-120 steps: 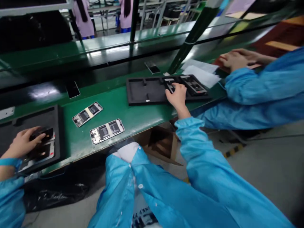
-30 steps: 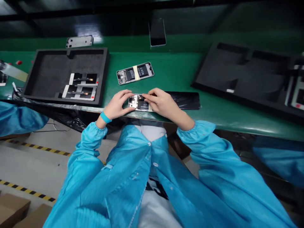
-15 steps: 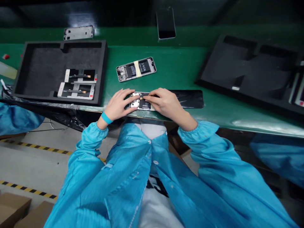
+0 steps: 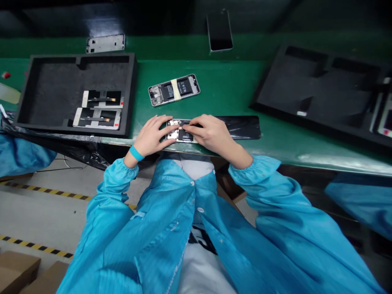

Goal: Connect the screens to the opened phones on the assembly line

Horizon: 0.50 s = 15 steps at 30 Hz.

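Observation:
An opened phone (image 4: 185, 135) with its inner parts showing lies at the front edge of the green bench. My left hand (image 4: 151, 136), a blue band at its wrist, rests on the phone's left end with fingers spread. Over the phone's middle, my right hand (image 4: 211, 134) pinches near a small connector; what is between the fingertips is too small to make out. A black glossy panel (image 4: 243, 127) extends to the right from beneath my right hand. Behind the hands lies another open phone (image 4: 174, 90) with a pale strip across it.
At the left, a black foam tray (image 4: 55, 92) holds two screen parts (image 4: 102, 99). Another dark tray (image 4: 318, 90) stands at the right. Farther back are a bare phone frame (image 4: 105, 43) and a dark-screened phone (image 4: 220, 32). Blue sleeves of other people show at both sides.
The fingertips of my right hand have shifted slightly left over the phone's connector. My left hand stays on the phone. The whole view has moved a little.

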Motion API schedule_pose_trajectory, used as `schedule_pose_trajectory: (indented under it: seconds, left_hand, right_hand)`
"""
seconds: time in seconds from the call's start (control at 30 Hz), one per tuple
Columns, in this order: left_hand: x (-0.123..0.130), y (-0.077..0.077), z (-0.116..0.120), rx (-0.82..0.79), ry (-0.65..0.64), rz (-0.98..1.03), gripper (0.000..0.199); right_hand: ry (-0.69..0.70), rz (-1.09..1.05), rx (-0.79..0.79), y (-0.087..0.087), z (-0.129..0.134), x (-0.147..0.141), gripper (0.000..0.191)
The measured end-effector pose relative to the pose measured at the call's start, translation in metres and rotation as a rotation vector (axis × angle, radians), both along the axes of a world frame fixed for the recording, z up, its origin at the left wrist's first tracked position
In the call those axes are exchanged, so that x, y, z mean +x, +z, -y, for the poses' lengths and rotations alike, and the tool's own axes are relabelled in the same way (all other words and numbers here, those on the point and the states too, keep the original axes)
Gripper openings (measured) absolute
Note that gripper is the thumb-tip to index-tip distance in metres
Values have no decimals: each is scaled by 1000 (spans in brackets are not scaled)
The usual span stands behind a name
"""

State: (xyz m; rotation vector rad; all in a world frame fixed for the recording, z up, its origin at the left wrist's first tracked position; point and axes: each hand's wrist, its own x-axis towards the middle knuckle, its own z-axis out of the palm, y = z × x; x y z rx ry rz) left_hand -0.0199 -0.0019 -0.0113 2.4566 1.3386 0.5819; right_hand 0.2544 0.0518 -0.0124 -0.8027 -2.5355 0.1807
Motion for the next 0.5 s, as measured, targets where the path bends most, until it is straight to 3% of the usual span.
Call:
schedule_pose_trajectory:
  seconds: [0.37,0.5]
  left_hand:
    - [-2,0,-1,31,-32,-49,51]
    - [-3,2,-1,-10,-14,-3,62]
  right_hand:
    - [8,11,35,1,0,-1,33]
    - [7,-34,50,0,1,-1,31]
